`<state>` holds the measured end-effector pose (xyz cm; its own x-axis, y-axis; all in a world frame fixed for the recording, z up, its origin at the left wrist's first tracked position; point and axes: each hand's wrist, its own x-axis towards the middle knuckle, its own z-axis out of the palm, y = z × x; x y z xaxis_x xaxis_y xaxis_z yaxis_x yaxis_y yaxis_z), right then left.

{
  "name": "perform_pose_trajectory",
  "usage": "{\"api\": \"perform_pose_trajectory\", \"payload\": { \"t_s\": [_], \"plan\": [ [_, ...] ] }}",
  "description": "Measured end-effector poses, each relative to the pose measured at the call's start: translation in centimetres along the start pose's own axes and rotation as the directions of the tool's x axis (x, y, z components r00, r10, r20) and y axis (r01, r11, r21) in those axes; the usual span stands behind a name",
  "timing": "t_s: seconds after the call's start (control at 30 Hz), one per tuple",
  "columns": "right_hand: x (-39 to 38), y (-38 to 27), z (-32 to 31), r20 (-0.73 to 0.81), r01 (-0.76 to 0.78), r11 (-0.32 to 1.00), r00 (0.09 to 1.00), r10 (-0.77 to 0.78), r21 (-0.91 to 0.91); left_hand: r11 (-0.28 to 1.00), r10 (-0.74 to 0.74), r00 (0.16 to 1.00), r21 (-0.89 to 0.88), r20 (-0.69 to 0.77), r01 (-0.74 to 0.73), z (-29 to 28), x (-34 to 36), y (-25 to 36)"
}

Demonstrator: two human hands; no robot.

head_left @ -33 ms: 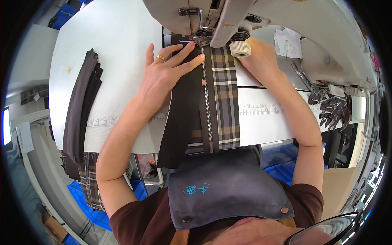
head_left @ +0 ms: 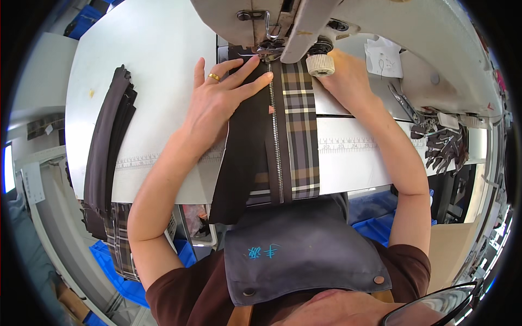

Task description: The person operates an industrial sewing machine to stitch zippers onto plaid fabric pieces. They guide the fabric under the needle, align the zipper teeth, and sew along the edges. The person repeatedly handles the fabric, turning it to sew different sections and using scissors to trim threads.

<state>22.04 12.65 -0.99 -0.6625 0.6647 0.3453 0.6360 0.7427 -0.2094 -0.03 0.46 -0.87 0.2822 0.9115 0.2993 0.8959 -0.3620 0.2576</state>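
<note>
My left hand point(head_left: 220, 95), with a gold ring, rests spread on dark fabric point(head_left: 237, 157), fingertips beside the presser foot point(head_left: 267, 54). A metal zipper point(head_left: 276, 152) on dark tape runs down from the foot, between the dark fabric and a brown, grey and cream plaid strip point(head_left: 302, 146). My right hand point(head_left: 345, 76) is right of the foot, near the plaid strip's top; its fingers are hidden behind the machine's ribbed knob point(head_left: 319, 64), so I cannot tell what they hold.
The white sewing machine point(head_left: 424, 49) overhangs the ruler-marked table point(head_left: 147, 98). Dark strips point(head_left: 109, 136) lie left, with plaid fabric point(head_left: 119, 239) hanging below. Scissors or snips point(head_left: 402, 100), a paper scrap point(head_left: 383, 54) and zipper pulls point(head_left: 446, 146) sit right. Blue bins point(head_left: 114, 271) are underneath.
</note>
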Motion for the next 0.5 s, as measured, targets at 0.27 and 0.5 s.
{"api": "perform_pose_trajectory", "payload": {
  "t_s": [0.27, 0.5],
  "plan": [
    [0.0, -0.7, -0.8, 0.006, -0.035, 0.999, 0.999, 0.035, 0.030, 1.000, -0.013, 1.000, -0.005, -0.005, 0.013, 0.1, 0.1, 0.0],
    [-1.4, -2.9, -0.2, 0.018, 0.250, 0.967, 0.968, -0.251, 0.038, 1.000, -0.013, 1.000, 0.000, 0.018, 0.013, -0.2, 0.0, 0.0]
  ]
}}
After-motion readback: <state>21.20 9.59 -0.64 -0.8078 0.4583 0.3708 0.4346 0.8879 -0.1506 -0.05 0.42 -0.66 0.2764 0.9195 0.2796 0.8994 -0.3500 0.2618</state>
